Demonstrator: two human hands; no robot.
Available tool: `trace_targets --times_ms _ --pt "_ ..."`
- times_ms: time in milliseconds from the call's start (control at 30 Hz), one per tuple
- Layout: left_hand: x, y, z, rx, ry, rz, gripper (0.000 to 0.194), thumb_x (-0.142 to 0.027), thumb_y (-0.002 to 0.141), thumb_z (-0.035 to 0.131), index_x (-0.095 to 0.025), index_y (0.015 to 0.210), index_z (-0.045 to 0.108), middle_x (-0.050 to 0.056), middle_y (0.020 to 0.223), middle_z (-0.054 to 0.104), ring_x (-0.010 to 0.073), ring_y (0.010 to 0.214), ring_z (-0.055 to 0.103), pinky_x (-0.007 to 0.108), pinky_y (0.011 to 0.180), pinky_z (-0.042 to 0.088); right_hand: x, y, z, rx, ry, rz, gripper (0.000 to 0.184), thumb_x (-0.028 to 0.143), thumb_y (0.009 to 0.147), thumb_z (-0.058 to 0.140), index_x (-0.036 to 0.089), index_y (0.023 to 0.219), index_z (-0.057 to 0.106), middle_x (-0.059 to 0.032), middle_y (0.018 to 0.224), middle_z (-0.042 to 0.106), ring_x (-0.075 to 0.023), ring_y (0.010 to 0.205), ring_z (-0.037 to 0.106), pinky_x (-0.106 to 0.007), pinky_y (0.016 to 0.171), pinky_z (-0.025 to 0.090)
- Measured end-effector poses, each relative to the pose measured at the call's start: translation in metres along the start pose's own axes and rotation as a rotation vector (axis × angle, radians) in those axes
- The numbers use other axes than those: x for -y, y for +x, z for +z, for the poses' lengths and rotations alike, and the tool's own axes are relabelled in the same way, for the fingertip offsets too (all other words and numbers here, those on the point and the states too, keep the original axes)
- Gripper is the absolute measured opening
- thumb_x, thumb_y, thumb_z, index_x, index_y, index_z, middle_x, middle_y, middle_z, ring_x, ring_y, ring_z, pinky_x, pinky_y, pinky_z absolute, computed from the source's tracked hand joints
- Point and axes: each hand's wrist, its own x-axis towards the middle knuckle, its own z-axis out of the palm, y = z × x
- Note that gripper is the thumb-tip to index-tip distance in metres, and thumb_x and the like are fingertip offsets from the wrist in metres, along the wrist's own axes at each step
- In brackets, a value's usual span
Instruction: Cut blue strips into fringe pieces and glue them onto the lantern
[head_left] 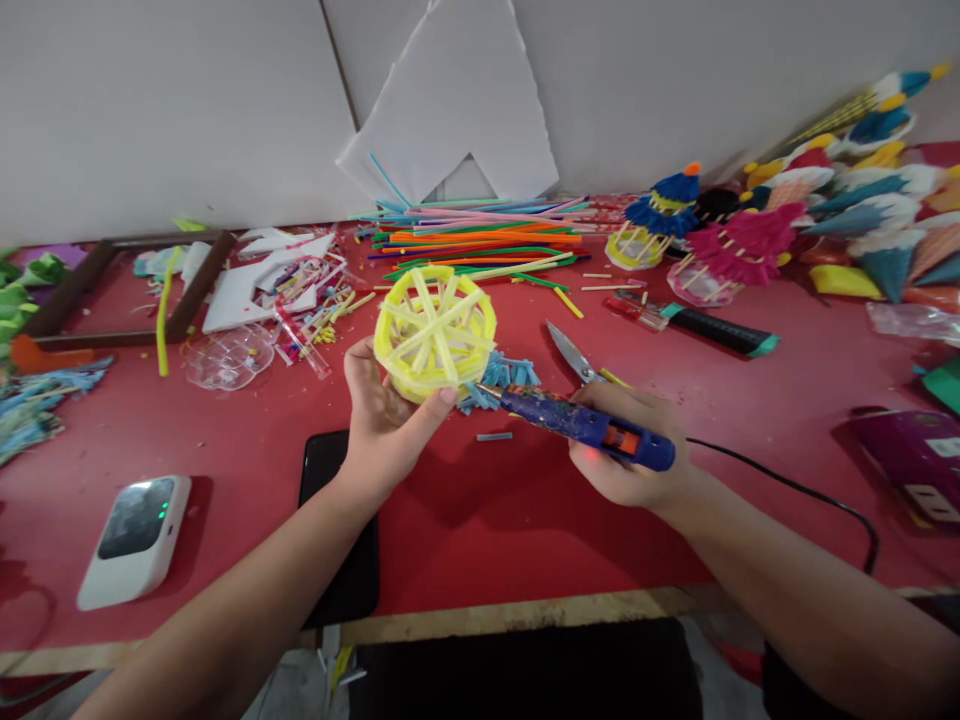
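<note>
My left hand [390,420] grips a round yellow pipe-cleaner frame [435,330] with crossing spokes, tilted up above the table. The thumb presses on its lower rim. In my right hand [630,440] is a dark blue hot glue gun [570,417], with an orange switch and a black cord. Its metal nozzle is at the frame's lower right rim; whether they touch I cannot tell. Short blue pipe-cleaner pieces [514,372] lie in a heap behind the nozzle, and one loose piece [494,436] lies nearer me. Open scissors [570,352] rest partly behind my right hand.
Long coloured pipe cleaners [480,238] are piled at the back. Small finished figures [660,220] and a black utility knife [720,328] lie right. A black phone [337,560] is under my left forearm, a white device [135,540] further left, a brown frame [67,285] behind.
</note>
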Motion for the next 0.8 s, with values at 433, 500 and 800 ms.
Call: trace_targets --times_ms 433,500,800 --pt "0.0019 -0.0014 -0.0014 0.015 -0.015 0.018 0.065 -0.016 0.076 0.091 -0.034 0.121 0.048 0.000 0.128 0.057 0.0148 0.115 0.069 0.026 0.096 0.063 -0.0019 -0.0017 0.0003 -0.033 0.016 0.022 0.016 0.016 0.074 0.060 0.026 0.075 0.047 0.0042 0.058 0.053 -0.0135 0.046 0.049 -0.027 0.044 0.040" --pt "0.0025 -0.0015 -0.0016 0.014 -0.018 0.029 0.065 -0.015 0.076 0.091 -0.034 0.121 0.049 0.000 0.127 0.058 0.0143 0.115 0.069 0.025 0.097 0.063 -0.0016 -0.0020 -0.0004 -0.035 0.000 0.034 0.017 0.015 0.074 0.060 0.026 0.075 0.047 0.0043 0.058 0.053 -0.0134 0.046 0.049 -0.027 0.044 0.040" --pt "0.0018 -0.0028 -0.0027 0.044 -0.028 0.018 0.061 -0.016 0.080 0.089 -0.035 0.123 0.050 0.000 0.127 0.058 0.0151 0.116 0.069 0.026 0.095 0.063 -0.0056 -0.0078 -0.0020 -0.055 -0.050 0.070 0.015 0.020 0.080 0.061 0.026 0.074 0.049 0.0034 0.058 0.055 -0.0139 0.049 0.053 -0.027 0.046 0.041"
